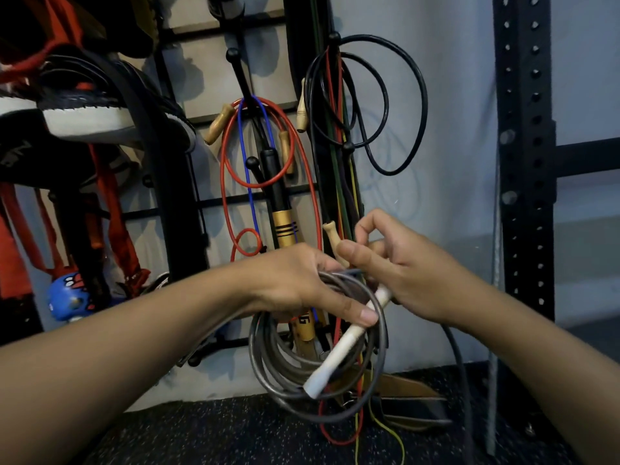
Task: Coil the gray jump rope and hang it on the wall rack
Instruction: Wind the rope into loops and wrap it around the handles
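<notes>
several loops of the gray jump rope [285,360] hang from the left hand [295,286], squeezed tight so they stay round. the right hand [402,270] pinches its white plastic handle [345,347] below the black wall rack's peg [250,162].

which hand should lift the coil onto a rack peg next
Probably the left. The left hand grips the gray rope coil at its top, below the peg. The right hand pinches the white handle and the loose rope end.
</notes>
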### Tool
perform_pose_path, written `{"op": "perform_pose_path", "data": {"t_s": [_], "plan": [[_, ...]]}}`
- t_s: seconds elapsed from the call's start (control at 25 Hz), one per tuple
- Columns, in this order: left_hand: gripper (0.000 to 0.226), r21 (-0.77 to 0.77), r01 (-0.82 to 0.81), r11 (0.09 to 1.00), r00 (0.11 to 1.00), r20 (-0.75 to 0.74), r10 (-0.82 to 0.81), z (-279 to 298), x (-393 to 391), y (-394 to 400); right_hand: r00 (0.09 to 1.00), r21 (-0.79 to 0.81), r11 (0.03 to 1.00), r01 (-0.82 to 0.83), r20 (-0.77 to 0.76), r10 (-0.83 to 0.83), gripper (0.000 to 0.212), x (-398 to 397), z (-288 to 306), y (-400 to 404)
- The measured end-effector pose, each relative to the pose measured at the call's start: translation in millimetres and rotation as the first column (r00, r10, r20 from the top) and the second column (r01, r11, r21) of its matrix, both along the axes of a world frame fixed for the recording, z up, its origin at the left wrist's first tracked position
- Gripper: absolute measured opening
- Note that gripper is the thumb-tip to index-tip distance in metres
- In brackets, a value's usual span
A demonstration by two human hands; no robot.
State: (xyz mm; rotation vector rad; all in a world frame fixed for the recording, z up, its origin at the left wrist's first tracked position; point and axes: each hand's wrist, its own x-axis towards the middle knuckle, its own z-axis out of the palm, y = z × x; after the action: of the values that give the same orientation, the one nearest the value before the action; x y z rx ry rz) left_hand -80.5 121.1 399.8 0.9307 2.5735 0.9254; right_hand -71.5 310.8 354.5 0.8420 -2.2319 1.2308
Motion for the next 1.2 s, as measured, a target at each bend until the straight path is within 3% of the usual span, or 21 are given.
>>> {"op": "perform_pose_path", "data": {"t_s": [0.12,0.28,0.44,0.56,0.72,0.96,1.08,1.16,1.2], "plan": [[0.026,0.073,-0.057,0.996,0.998,0.038,0.055,-5,-2,-5,0.983,-0.007,0.994,0.106,-0.149,-0.106,0.045,-2,-10,-14],[0.029,0.173,-0.060,0.983,0.998,0.019,0.057,-13,-1,-8,0.977,-0.083,0.989,0.124,-0.166,-0.136,0.038,-5,-14,-17],[0.037,0.301,-0.117,0.946,0.991,0.103,0.089,-22,0,-13,0.944,-0.103,0.959,0.264,-0.179,-0.279,0.047,-4,-12,-17],[0.028,0.285,-0.090,0.954,0.975,0.221,0.026,-26,3,-15,0.903,-0.200,0.924,0.326,-0.223,-0.367,0.056,-3,-13,-17],[0.020,0.240,-0.065,0.969,0.959,0.283,-0.006,-33,9,-4,0.909,-0.238,0.917,0.320,-0.194,-0.368,0.061,-1,-11,-22],[0.029,0.367,-0.127,0.922,0.975,0.215,0.049,-41,3,0,0.940,-0.197,0.936,0.293,-0.117,-0.319,0.068,-7,-11,-13],[0.026,0.505,-0.191,0.842,0.977,0.177,0.116,-34,-6,-12,0.980,-0.296,0.937,0.187,0.116,-0.159,0.070,-7,-11,12],[0.021,0.671,-0.258,0.695,0.966,0.204,0.162,-31,-12,-19,0.959,-0.339,0.932,0.127,0.283,-0.028,0.074,-6,-12,24],[0.017,0.762,-0.289,0.580,0.957,0.239,0.163,-31,-13,-20,0.940,-0.362,0.929,0.080,0.337,0.051,0.078,-5,-13,25]]}}
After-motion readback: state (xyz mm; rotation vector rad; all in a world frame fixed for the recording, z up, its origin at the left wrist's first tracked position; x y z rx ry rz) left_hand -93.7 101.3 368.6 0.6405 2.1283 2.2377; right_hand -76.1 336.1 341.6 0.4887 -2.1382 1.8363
